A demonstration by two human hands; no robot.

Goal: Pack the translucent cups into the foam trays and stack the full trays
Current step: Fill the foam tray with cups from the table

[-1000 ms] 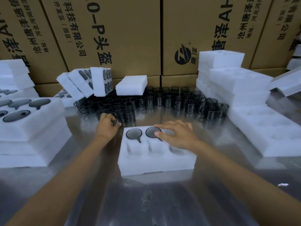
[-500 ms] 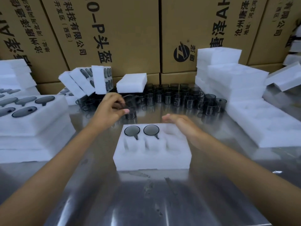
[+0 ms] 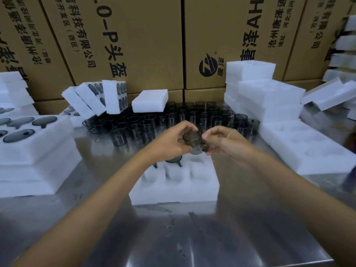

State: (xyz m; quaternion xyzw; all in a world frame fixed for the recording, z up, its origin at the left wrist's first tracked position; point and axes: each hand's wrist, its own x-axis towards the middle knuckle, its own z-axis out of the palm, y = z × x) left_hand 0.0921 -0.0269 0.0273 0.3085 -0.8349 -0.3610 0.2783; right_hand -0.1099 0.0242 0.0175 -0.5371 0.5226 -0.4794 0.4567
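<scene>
Cup (image 3: pixel 193 142): dark, translucent, held between both hands above the tray's back row.
Left hand (image 3: pixel 171 140): fingers curled round the cup's left side.
Right hand (image 3: pixel 224 142): fingertips pinching the cup's right side, near what looks like its handle (blurred).
Tray (image 3: pixel 174 186): white foam on the steel table (image 3: pixel 173 237); one seated cup (image 3: pixel 173 159) shows under the left hand, front pockets empty.
Loose cups (image 3: pixel 173 120): a crowded cluster behind the hands.
Full trays (image 3: pixel 32 143): stacked at left.
Empty trays (image 3: pixel 269 97): piled at right.
Risk: the cup may jam or tilt if its handle misses the pocket's slot; a hasty push could dent the foam.
</scene>
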